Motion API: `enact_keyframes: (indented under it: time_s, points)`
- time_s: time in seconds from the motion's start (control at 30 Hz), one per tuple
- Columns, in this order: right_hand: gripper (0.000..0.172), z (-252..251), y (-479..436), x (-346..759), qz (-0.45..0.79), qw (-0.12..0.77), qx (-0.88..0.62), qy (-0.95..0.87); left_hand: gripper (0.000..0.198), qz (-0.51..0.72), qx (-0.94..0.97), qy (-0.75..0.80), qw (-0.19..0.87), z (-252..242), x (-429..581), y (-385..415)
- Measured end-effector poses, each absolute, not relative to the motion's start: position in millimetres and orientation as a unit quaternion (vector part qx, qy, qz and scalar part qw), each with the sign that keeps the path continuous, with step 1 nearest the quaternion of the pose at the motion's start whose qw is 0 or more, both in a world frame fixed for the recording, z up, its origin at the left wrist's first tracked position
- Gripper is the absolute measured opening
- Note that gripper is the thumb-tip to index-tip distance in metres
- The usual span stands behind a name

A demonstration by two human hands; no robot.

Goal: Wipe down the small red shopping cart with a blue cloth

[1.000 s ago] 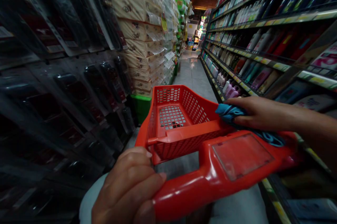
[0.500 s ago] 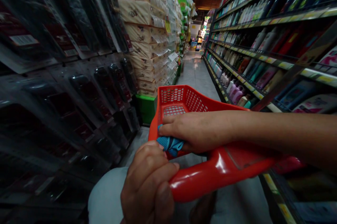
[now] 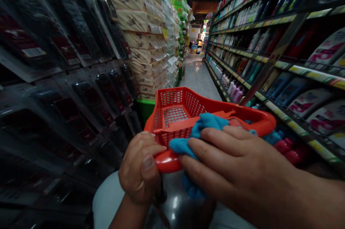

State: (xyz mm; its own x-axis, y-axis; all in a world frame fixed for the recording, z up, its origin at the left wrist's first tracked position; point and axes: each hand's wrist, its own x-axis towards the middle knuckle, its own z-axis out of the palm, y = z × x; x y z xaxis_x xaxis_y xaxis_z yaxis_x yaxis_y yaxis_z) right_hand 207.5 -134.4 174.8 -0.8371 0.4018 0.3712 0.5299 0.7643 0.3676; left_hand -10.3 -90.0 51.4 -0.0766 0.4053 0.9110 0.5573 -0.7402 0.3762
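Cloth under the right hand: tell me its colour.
The cloth is bright blue; the head view shows it best.

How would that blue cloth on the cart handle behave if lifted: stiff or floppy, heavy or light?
Probably floppy: the blue cloth bunches in folds under the right hand and droops below the red handle, which the left hand grips. Likely light, as it looks thin. Its textured knit suggests it would not slip easily.

no legible text, tissue packs (image 3: pixel 134 20) logos blurred, shelf price tags (image 3: pixel 318 75) unreadable
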Motion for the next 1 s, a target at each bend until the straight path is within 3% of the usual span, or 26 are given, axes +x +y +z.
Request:
enact_keyframes:
  time_s: [0.1, 0.27, 0.47, 0.6, 0.77, 0.93, 1.0]
  points:
    - [0.039, 151, -137, 259, -0.288, 0.188, -0.390, -0.854, 0.037, -0.658, -0.678, -0.322, 0.065, 61, -2, -92]
    - [0.046, 111, -134, 301, -0.272, 0.243, -0.620, -0.694, 0.035, -0.662, -0.675, -0.318, 0.074, 64, 15, -93]
    - [0.056, 93, -148, 251, -0.204, 0.390, -0.538, -0.719, 0.029, -0.633, -0.695, -0.329, 0.093, 65, 42, -99]
    - [0.047, 80, -128, 266, -0.161, 0.500, -0.500, -0.688, 0.028, -0.572, -0.763, -0.294, 0.070, 67, 36, -89]
    - [0.045, 53, -87, 287, -0.093, 0.666, -0.588, -0.448, 0.043, -0.545, -0.769, -0.327, -0.068, 71, 35, -60]
    - [0.038, 12, -81, 255, -0.133, 0.696, -0.541, -0.453, 0.050, -0.459, -0.791, -0.373, -0.156, 92, 46, -41]
    - [0.040, -7, -70, 251, -0.080, 0.707, -0.536, -0.455, 0.051, -0.386, -0.802, -0.398, -0.220, 106, 48, -28]
